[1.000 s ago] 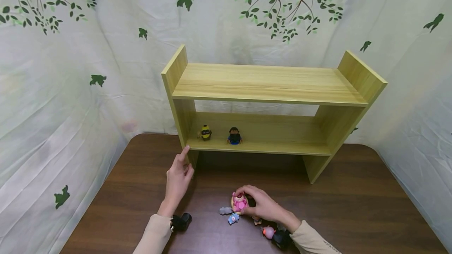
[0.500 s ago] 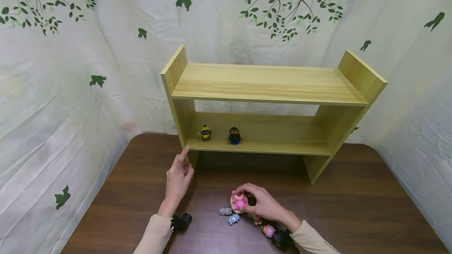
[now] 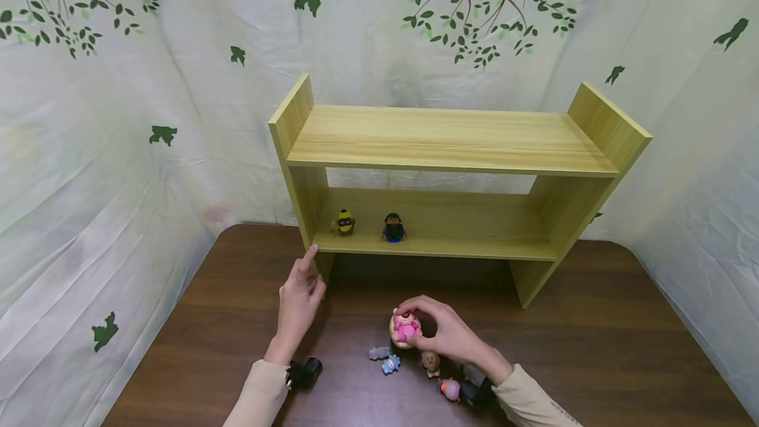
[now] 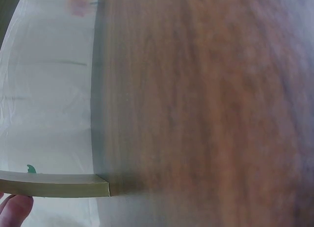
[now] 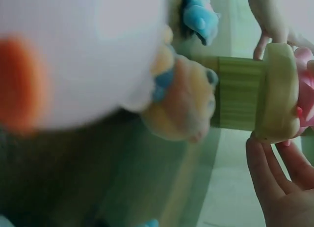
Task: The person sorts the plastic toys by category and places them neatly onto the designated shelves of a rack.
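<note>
A pink bear figurine (image 3: pixel 406 327) with a round cream back is pinched by my right hand (image 3: pixel 447 331) between thumb and fingers. In the right wrist view its cream disc (image 5: pixel 280 92) shows edge-on. Beside that hand lie a brown figurine (image 3: pixel 431 364), a pink-and-orange figurine (image 3: pixel 450 389), a blue figurine (image 3: pixel 391 365) and a small grey figurine (image 3: pixel 378 353). My left hand (image 3: pixel 298 302) has its index finger straight, touching the left front edge of the wooden shelf (image 3: pixel 450 138). In the left wrist view, a fingertip (image 4: pixel 17 210) rests against a board.
A yellow figurine (image 3: pixel 345 223) and a dark-haired figurine in blue (image 3: pixel 394 228) stand on the middle shelf, left side. The shelf stands on a brown table (image 3: pixel 605 335). Behind hangs a white leaf-print cloth (image 3: pixel 356 45).
My right hand has moved slightly up and away with the pink bear figurine, and the brown figurine shows more fully. The left hand stays in place.
</note>
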A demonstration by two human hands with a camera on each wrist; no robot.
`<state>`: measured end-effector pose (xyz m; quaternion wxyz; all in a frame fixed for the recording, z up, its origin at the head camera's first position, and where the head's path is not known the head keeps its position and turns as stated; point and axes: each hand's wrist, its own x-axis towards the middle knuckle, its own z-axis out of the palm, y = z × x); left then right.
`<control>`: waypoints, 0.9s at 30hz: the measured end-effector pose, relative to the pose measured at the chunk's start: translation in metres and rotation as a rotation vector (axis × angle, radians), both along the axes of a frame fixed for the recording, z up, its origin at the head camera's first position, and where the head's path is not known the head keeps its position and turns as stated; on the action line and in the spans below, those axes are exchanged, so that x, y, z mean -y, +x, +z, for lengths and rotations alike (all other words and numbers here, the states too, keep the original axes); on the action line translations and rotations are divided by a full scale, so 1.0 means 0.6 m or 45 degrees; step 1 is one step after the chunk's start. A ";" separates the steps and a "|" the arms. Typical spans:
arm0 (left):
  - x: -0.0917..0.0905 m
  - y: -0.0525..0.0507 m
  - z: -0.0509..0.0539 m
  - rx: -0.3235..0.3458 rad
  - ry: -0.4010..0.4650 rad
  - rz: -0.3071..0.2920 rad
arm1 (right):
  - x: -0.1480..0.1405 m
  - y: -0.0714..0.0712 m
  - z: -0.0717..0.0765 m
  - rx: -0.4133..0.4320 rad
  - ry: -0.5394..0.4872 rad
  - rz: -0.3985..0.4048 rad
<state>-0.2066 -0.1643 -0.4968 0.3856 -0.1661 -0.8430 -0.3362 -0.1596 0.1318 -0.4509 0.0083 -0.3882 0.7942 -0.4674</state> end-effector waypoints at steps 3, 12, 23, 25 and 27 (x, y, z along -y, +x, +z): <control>0.000 0.000 0.001 -0.003 -0.003 0.001 | -0.002 0.003 0.020 -0.051 -0.033 0.015; 0.001 0.000 -0.001 0.000 -0.010 0.006 | -0.010 0.001 0.041 -0.167 -0.098 0.002; 0.001 -0.002 -0.002 -0.007 -0.005 0.004 | -0.015 0.003 0.066 -0.214 -0.115 -0.043; 0.001 -0.002 -0.002 -0.008 -0.004 0.004 | -0.015 0.003 0.070 -0.229 -0.116 -0.044; 0.001 -0.001 -0.002 -0.009 -0.006 0.007 | -0.015 0.003 0.073 -0.234 -0.112 -0.048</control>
